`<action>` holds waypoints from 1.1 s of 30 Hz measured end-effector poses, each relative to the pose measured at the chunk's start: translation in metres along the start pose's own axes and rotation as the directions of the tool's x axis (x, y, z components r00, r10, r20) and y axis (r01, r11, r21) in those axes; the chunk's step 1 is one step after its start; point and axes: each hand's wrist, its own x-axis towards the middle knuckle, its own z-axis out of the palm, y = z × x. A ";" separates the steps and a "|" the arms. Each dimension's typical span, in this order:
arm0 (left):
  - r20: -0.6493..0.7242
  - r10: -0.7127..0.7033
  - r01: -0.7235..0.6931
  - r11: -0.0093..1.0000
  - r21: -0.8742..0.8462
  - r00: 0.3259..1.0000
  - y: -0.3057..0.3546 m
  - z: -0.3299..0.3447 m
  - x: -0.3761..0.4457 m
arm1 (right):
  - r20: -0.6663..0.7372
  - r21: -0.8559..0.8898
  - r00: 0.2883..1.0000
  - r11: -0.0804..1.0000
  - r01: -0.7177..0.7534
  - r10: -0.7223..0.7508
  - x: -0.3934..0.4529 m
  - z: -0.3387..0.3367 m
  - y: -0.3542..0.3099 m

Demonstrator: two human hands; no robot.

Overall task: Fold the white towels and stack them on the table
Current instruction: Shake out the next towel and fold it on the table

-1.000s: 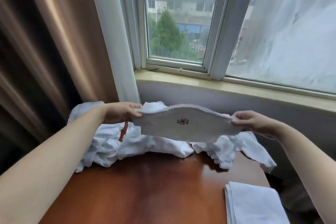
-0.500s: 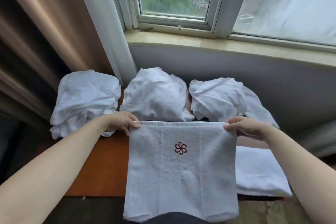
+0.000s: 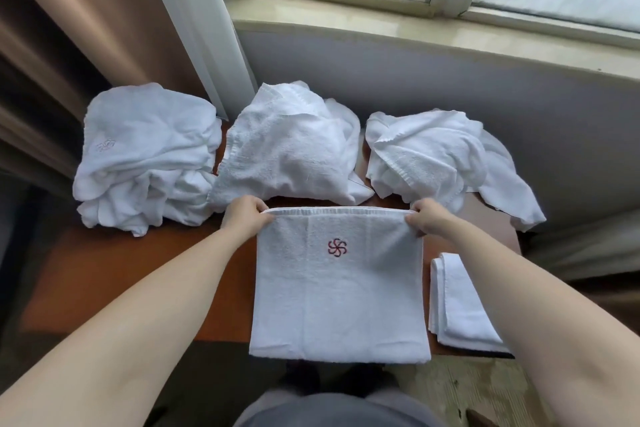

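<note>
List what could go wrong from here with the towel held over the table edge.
1. The towel hangs past the table's near edge; if the left hand or right hand lets a corner go, it may slide to the floor.
2. The folded towel lies close beside it and could get dragged or covered.
3. The crumpled piles right behind the hands could snag during a forward fold.

No readable text; red pinwheel emblem (image 3: 337, 247) on towel (image 3: 339, 305).
</note>
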 end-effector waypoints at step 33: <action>0.365 0.491 -0.610 0.680 0.407 0.791 0.212 0.178 0.047 | -0.038 -0.097 0.944 0.939 -0.329 0.327 -0.096 0.156 0.120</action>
